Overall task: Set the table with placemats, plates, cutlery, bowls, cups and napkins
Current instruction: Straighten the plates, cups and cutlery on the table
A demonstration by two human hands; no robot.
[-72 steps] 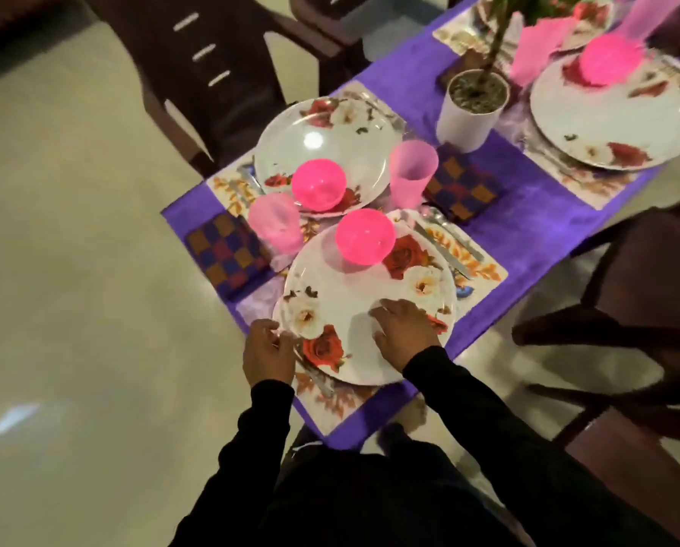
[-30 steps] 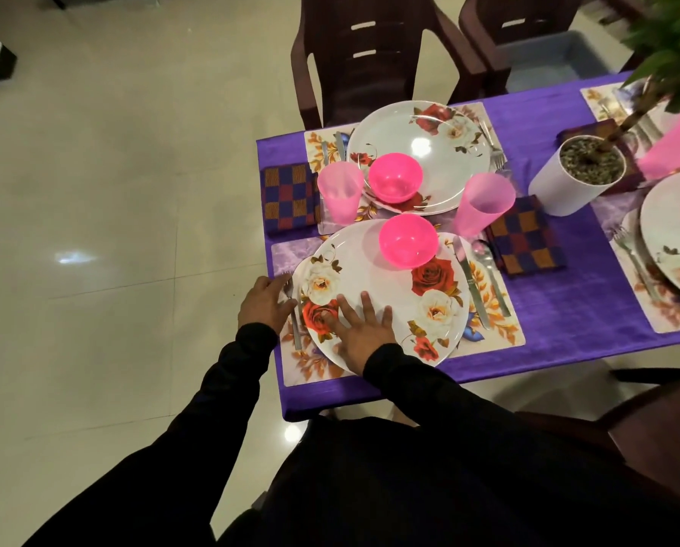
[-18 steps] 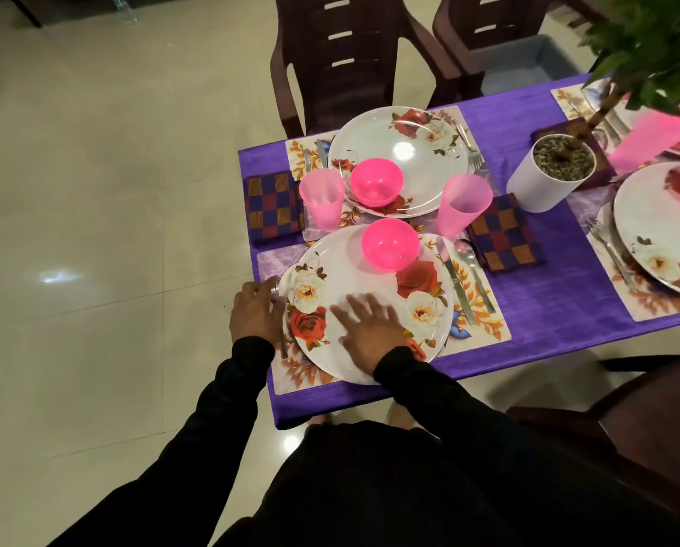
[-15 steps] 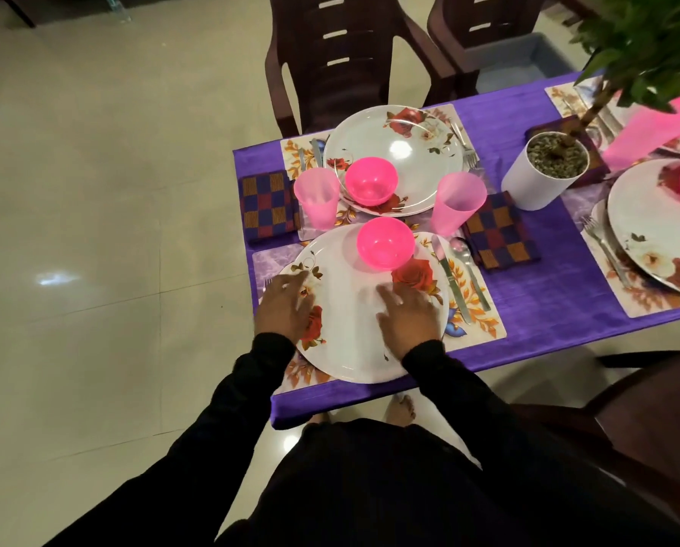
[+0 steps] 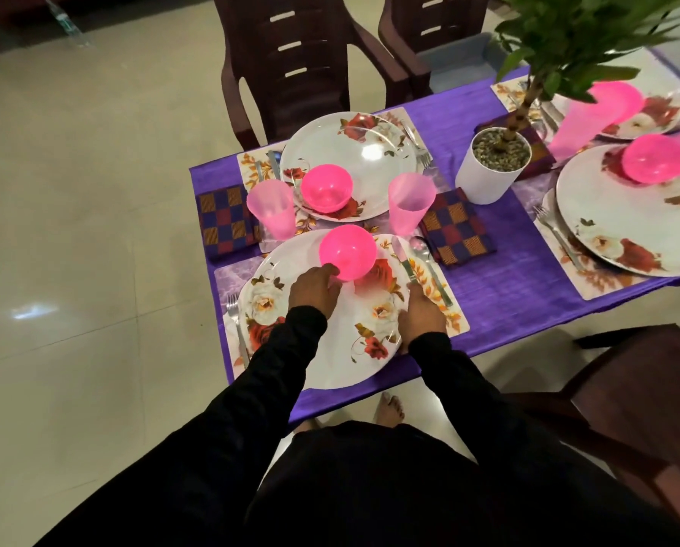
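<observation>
the pink bowl (image 5: 347,252), touched at its 7 o'clock by loosely curled left fingers (image 5: 328,272), could be tipped off the plate (image 5: 322,309) if nudged

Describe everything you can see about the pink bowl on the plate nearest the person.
The pink bowl is small, round and glossy, apparently translucent plastic, glowing brightly. It stands upright, mouth up, on the far part of the floral plate, and looks empty. The left hand reaches to its near-left side, fingertips touching its wall; whether they curl round it is unclear. The right hand is apart from it, at the plate's right edge. A pink cup stands beyond it to the right.
</observation>
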